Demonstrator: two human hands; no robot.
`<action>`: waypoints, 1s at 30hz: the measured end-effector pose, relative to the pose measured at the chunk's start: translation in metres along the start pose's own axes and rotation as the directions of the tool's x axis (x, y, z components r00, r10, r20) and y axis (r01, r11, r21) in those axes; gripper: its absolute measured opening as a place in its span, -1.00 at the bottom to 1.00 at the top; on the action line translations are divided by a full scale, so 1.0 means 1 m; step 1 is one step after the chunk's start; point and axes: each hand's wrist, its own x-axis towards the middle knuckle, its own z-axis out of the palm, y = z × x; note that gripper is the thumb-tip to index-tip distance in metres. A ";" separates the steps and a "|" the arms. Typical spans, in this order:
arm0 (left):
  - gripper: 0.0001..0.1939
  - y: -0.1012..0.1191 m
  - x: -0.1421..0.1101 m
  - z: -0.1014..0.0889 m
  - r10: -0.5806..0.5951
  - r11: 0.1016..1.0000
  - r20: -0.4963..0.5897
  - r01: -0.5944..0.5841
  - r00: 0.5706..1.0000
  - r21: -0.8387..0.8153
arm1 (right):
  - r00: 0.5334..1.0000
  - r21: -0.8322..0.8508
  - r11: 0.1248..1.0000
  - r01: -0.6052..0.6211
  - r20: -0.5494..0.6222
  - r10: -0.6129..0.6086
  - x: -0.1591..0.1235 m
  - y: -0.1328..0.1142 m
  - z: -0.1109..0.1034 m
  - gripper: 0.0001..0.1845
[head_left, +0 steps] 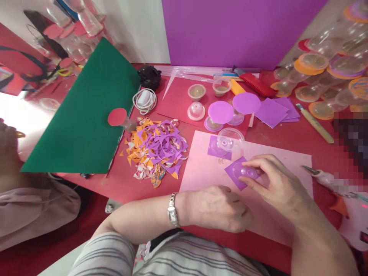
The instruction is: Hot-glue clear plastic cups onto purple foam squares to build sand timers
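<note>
My right hand point(276, 184) pinches a small clear plastic cup point(249, 173) between thumb and fingers. The cup sits against a purple foam square point(234, 170) on the pink sheet point(198, 165). My left hand point(220, 209) rests on the sheet's near part, curled into a fist with its back up; whatever its fingers hold, if anything, is hidden. Behind the right hand, another clear cup point(231, 140) stands rim up, partly over a second purple square point(218, 152). Two round purple discs point(220, 112) top cups farther back.
Purple and orange scraps point(163, 145) are heaped left of the sheet. A green board point(86, 111) leans beyond them, with another person's hand point(8, 149) at far left. A hot glue gun point(330, 178) lies right, near a wooden-handled tool point(314, 122). Stacked cup pieces point(339, 65) rise back right.
</note>
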 end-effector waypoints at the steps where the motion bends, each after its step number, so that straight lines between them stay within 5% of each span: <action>1: -0.77 0.000 0.000 0.000 0.003 1.000 0.014 -0.003 1.000 -0.006 | 1.000 0.003 1.000 0.003 0.000 -0.003 -0.001 0.001 0.000 -0.88; 10: -0.76 0.001 0.001 0.000 0.017 1.000 0.081 -0.017 0.997 0.002 | 0.998 0.001 0.999 0.037 -0.044 -0.037 -0.002 0.002 0.007 -0.87; 17: -0.80 -0.002 0.000 0.005 0.013 1.000 0.045 -0.013 0.999 0.006 | 0.995 -0.024 0.999 0.031 -0.091 -0.033 0.003 -0.003 0.006 -0.92; 30: -0.92 -0.004 -0.001 0.001 -0.017 1.000 -0.047 0.018 0.999 0.017 | 0.997 0.017 0.997 -0.078 -0.001 0.078 0.008 -0.011 0.002 -0.82</action>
